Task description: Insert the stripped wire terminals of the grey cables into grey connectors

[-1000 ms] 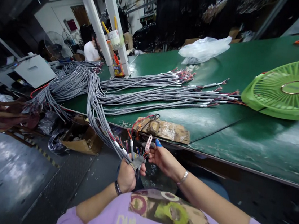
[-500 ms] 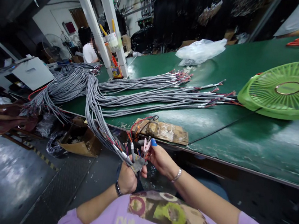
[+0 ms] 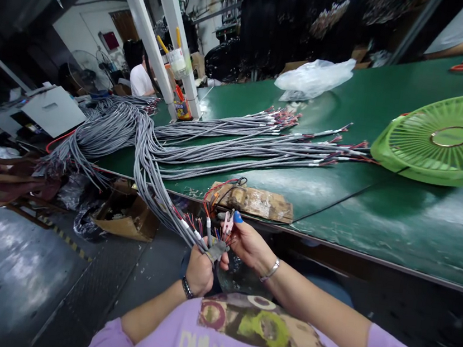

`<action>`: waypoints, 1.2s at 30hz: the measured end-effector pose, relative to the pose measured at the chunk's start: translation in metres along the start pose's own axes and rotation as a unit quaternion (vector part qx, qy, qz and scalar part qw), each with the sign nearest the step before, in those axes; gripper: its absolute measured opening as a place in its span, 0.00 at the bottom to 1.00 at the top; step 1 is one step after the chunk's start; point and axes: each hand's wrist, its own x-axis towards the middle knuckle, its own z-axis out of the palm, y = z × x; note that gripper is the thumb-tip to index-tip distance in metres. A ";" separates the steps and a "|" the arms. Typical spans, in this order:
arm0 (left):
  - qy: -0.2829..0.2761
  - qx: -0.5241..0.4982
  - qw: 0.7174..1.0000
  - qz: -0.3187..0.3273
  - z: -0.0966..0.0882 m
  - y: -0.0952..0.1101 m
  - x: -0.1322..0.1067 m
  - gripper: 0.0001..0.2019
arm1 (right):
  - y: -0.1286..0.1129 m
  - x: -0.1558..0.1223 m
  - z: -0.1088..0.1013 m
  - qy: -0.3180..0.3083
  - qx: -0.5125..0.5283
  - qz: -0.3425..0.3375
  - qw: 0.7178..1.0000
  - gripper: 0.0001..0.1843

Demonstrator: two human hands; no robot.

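Observation:
My left hand [image 3: 200, 271] is closed round the ends of several grey cables [image 3: 164, 202] at the table's front edge. A grey wrap covers its thumb, and thin coloured wires [image 3: 218, 232] fan out above it. Close on the right, my right hand [image 3: 251, 247], with a blue cover on its thumb, pinches a small pink clip [image 3: 228, 224] among the wire ends. The clip's tips and the exact wire it touches are too small to make out. One cable end with orange wires [image 3: 207, 209] stands upright between the hands and the wooden block [image 3: 259, 202].
Long bundles of grey cable [image 3: 225, 153] lie across the green table [image 3: 377, 225]. A green fan [image 3: 442, 137] stands at right, its black cord crossing the table. Behind are a plastic bag [image 3: 314, 79] and white posts [image 3: 171, 31]. A cardboard box [image 3: 127, 214] sits below, left.
Both hands stay together at the wire ends, with the cables and pink clip still held. The clip and right hand have shifted very slightly; the whole view has moved a little.

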 end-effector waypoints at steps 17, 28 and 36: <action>0.025 0.021 0.999 0.001 -0.004 0.006 -0.011 0.16 | -0.001 -0.006 -0.010 -0.030 -0.007 0.045 0.999 0.15; 0.042 0.038 0.998 0.012 0.004 0.007 -0.006 0.16 | 0.005 0.003 -0.019 -0.021 -0.052 -0.006 0.998 0.18; 0.035 0.029 0.999 0.004 0.004 0.003 -0.001 0.13 | 0.001 0.005 -0.010 -0.021 0.021 0.028 0.999 0.18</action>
